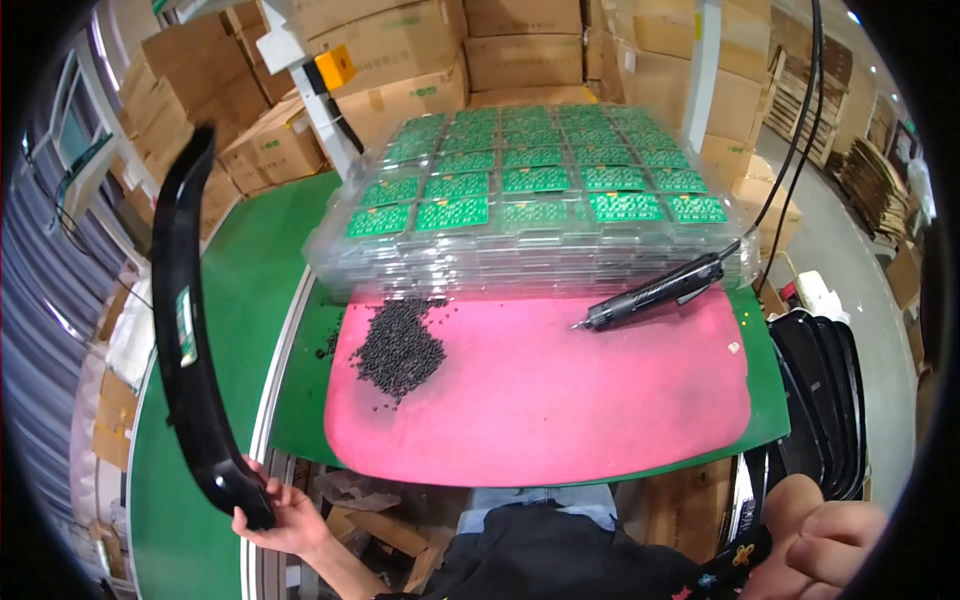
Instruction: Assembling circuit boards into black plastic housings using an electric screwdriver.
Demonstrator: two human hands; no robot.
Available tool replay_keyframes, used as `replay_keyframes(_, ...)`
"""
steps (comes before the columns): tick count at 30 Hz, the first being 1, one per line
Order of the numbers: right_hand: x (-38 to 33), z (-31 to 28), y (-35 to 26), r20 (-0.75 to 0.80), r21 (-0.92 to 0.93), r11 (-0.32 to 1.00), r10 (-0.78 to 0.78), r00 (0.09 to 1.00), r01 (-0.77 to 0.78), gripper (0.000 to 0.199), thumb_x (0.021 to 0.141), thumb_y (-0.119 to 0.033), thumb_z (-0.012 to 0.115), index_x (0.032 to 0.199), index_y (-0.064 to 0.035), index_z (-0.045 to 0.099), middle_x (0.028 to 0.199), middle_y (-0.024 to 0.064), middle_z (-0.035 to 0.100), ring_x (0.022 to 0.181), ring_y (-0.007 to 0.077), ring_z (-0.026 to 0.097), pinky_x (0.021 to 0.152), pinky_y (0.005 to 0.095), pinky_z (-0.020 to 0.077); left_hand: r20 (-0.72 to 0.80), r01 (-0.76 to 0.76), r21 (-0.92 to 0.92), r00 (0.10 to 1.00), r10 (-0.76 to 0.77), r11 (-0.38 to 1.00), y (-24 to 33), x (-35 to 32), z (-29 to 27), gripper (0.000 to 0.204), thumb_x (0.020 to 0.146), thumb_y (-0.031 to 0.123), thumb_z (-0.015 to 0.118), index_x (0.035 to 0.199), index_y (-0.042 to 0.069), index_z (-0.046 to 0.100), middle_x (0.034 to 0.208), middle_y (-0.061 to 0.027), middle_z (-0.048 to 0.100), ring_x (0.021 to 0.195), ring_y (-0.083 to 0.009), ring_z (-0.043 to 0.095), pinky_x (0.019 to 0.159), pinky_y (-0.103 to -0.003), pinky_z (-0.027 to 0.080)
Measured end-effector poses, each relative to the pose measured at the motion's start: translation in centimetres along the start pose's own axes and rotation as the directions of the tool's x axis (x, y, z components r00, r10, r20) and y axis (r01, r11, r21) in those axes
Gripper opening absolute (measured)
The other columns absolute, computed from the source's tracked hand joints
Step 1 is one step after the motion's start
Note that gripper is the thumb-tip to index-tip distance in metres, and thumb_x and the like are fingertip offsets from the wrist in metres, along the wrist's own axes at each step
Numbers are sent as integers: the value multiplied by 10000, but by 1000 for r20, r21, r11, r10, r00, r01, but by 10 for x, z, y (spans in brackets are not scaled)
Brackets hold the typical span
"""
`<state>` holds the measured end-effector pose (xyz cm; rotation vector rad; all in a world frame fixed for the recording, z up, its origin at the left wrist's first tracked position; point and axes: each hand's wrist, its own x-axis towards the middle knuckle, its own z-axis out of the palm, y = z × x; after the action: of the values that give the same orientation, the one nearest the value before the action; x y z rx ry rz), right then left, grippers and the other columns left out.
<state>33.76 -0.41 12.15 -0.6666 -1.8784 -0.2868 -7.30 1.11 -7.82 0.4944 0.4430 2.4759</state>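
My left hand (pixel 283 512) grips the lower end of a long, curved black plastic panel (pixel 185 280). That panel stands nearly upright over the green belt at the left, and a small green circuit board (pixel 186 325) shows partway along it. At the lower right, close to the camera, my right hand (pixel 825 540) is curled up, with nothing visible sticking out of it. Beside it stand several similar black panels (pixel 820 400), partly hidden by the hand. A black electric screwdriver (pixel 655 292) lies on the pink mat (pixel 560 400), apart from both hands, its tip pointing left.
A pile of small black screws (pixel 400 350) covers the mat's left part. Behind the mat, stacked clear plastic trays (pixel 450 262) hold green circuit boards (pixel 535 180). A green conveyor belt (pixel 240 270) runs along the left. Cardboard boxes (pixel 390 50) stand behind; a black cable (pixel 790 150) hangs at the right.
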Motion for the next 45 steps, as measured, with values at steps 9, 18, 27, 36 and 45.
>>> replay_keyframes(9,-118,-55,103,197,-842,536,419,887,-66,252,522,-185,630,598,-101,406,573,64,368,480,300,403,494,375,364,-60,59,-167,996,-70,984,39,120,-124,656,902,168,572,1438,-57,267,1440,-183,447,1210,-270,560,782,-283,498)
replay_keyframes(18,-290,-184,241,-280,-895,-128,907,313,-428,569,760,-257,756,1224,-91,471,1179,150,539,1112,360,548,885,478,498,213,566,71,796,-567,822,25,133,-67,692,880,407,488,1438,17,368,1158,-146,623,797,-273,621,624,-338,534)
replay_keyframes(27,-404,-162,237,-50,-812,-1,996,68,-584,548,663,-497,809,947,-79,598,1110,150,566,1060,348,568,886,458,477,722,-160,405,660,-208,900,-47,99,26,817,914,658,416,1436,37,321,1340,-246,503,1239,-359,447,1106,-479,269)
replay_keyframes(36,-417,-140,240,44,-888,106,988,147,-447,218,892,-254,595,955,-52,540,956,172,648,899,372,649,750,474,537,630,-366,497,776,-38,787,-127,134,44,359,944,164,492,1238,-29,422,1235,-92,492,1074,-154,474,990,-324,326)
replay_keyframes(45,-428,-134,239,41,-957,80,989,145,-278,140,922,-216,525,1004,-103,539,923,156,638,806,353,673,677,497,543,839,-503,542,278,-468,673,-149,25,133,229,903,183,529,1025,37,402,964,-101,407,872,-172,375,816,-302,319)
